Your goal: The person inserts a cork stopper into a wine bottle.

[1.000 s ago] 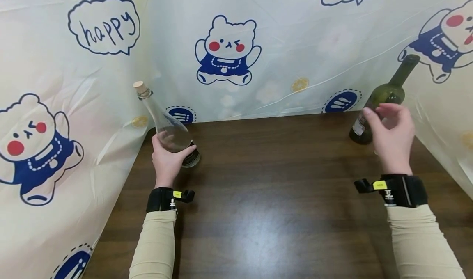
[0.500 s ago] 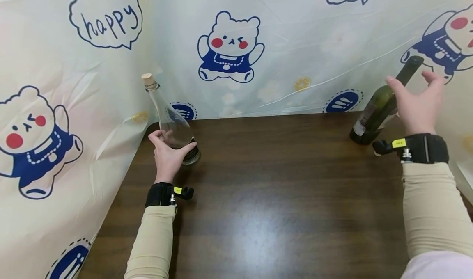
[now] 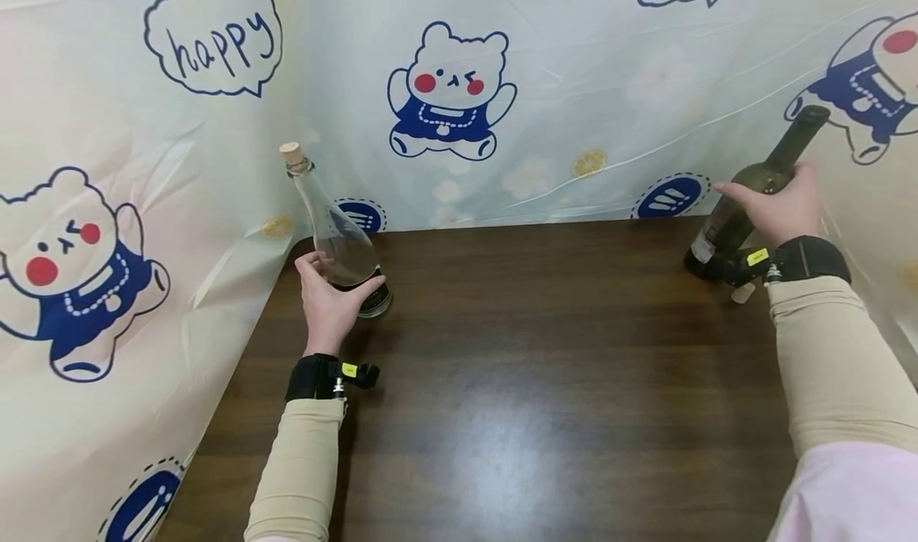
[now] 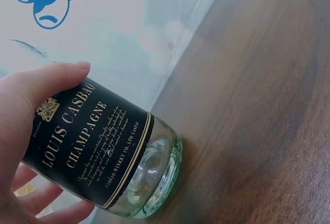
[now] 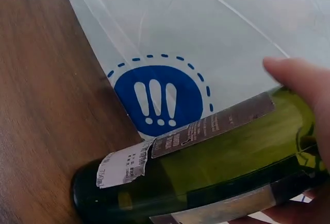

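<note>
My left hand (image 3: 331, 307) grips the lower body of a clear glass champagne bottle (image 3: 343, 243) at the table's far left. A cork (image 3: 291, 154) sits in its neck. In the left wrist view its black label (image 4: 87, 141) reads "Champagne", with the thumb on one side and fingers on the other. At the far right, my right hand (image 3: 785, 207) is round the upper body of a green wine bottle (image 3: 731, 221). The right wrist view has the thumb along the top of this green bottle (image 5: 216, 167) and fingers partly hidden beneath. No stopper shows in its neck.
A small pale cork-like piece (image 3: 743, 293) lies by the green bottle's base, partly behind the wrist strap. The brown wooden table (image 3: 502, 351) meets a printed cloth backdrop (image 3: 559, 88) at the back and both sides.
My right hand first moved up and right with fingers spread beside the green bottle, then came down onto it and took hold. The left hand has stayed on the clear bottle.
</note>
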{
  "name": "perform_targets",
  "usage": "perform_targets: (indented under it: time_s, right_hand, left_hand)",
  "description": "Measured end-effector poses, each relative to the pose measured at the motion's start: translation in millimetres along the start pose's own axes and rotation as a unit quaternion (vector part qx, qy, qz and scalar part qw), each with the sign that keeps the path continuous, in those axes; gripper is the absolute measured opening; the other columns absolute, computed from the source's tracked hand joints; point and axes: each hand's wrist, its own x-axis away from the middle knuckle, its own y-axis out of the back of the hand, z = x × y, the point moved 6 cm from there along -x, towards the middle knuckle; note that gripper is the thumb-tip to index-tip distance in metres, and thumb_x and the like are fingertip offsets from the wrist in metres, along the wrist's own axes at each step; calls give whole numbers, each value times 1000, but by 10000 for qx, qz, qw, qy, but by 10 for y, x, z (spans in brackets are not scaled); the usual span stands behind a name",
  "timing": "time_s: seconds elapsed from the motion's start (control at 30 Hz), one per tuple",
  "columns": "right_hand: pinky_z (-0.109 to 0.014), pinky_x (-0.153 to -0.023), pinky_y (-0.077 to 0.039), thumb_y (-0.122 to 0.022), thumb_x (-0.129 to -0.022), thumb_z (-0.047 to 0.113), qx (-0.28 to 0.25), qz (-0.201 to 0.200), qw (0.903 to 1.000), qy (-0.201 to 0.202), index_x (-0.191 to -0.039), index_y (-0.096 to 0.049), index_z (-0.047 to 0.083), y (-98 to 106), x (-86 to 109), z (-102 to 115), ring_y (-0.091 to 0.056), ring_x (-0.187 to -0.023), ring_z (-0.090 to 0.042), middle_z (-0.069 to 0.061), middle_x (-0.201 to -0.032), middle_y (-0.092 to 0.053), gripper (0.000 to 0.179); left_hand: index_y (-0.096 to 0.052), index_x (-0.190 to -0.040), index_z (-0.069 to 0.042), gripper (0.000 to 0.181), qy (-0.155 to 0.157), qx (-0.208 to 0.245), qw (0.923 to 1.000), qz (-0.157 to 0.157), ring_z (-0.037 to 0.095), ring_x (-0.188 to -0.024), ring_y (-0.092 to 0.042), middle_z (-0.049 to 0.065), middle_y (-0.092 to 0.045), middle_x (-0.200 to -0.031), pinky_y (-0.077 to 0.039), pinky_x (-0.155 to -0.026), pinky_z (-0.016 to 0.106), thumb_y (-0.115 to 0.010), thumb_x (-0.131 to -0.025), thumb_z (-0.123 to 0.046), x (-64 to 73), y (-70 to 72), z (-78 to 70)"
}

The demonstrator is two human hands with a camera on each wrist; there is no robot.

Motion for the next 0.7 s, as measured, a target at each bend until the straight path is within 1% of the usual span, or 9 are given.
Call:
perform_targets:
  time_s: [0.07, 0.2, 0.33, 0.4, 0.53, 0.6, 0.63, 0.7]
  right_hand:
    - [-65, -114, -33, -69, -79, 68, -14, -4, 10000, 16, -164, -11, 14, 0, -14, -20, -33, -140, -40, -23, -161, -26, 116]
    - [-64, -113, -35, -68, -79, 69, -3, 6, 10000, 15, -162, -14, 18, 1, 0, -21, -34, -138, -40, -22, -158, -28, 111]
    - [-64, -112, -35, -67, -80, 70, -4, -45, 10000, 21, -158, -17, 21, -9, 46, -3, -35, -137, -40, -22, -156, -30, 105]
    - [-64, -111, -36, -66, -80, 70, 20, -92, 9999, 43, -156, -19, 21, -17, 63, 8, -36, -137, -40, -22, -154, -32, 102]
    - [-64, -111, -38, -66, -80, 70, 34, -183, 9998, 61, -155, -21, 22, -39, 75, 24, -38, -136, -40, -21, -153, -34, 100]
    - [-64, -112, -37, -66, -81, 70, 1, -171, 9998, 79, -157, -17, 20, -39, 78, 25, -37, -137, -40, -22, -155, -33, 103]
    - [-64, -112, -36, -65, -81, 70, 0, -155, 9998, 83, -159, -15, 20, -31, 82, 22, -36, -137, -40, -22, -156, -31, 106]
    - [-63, -113, -34, -64, -82, 70, -10, -130, 9999, 87, -161, -9, 18, -2, 95, 16, -35, -137, -41, -23, -157, -28, 110]
  left_hand:
    - [-33, -138, -12, 97, -17, 23, 10000, -12, 26, -123, -49, 13, -48, -137, -41, -102, 50, -92, -67, -44, 9, 0, -5]
    - [-36, -140, -12, 96, -62, 15, 10000, -40, 24, -117, -48, 12, -49, -137, -42, -94, 46, -91, -68, -45, 26, -2, -7]
    - [-37, -141, -13, 96, -100, 2, 9999, -76, 23, -116, -48, 10, -51, -136, -41, -90, 44, -91, -68, -46, 32, 6, 6]
    - [-38, -141, -14, 96, -116, 11, 9999, -111, 22, -117, -48, 10, -51, -135, -41, -91, 44, -91, -68, -47, 37, 13, 19]
    - [-34, -148, -20, 104, -115, 146, 9995, -267, 21, -124, -47, 7, -47, -141, -42, -100, 46, -91, -67, -48, 77, 35, 12]
    - [-31, -153, -21, 109, -278, 205, 9984, -453, 20, -129, -44, 6, -44, -145, -41, -106, 46, -92, -66, -48, 119, 45, -44]
    - [-30, -155, -21, 112, -449, 165, 9973, -566, 20, -132, -43, 6, -42, -147, -40, -109, 46, -92, -66, -49, 144, 50, -91]
    - [-30, -156, -18, 114, -949, -58, 9921, -813, 21, -137, -39, 7, -40, -150, -36, -113, 46, -91, -66, -51, 203, 60, -217]
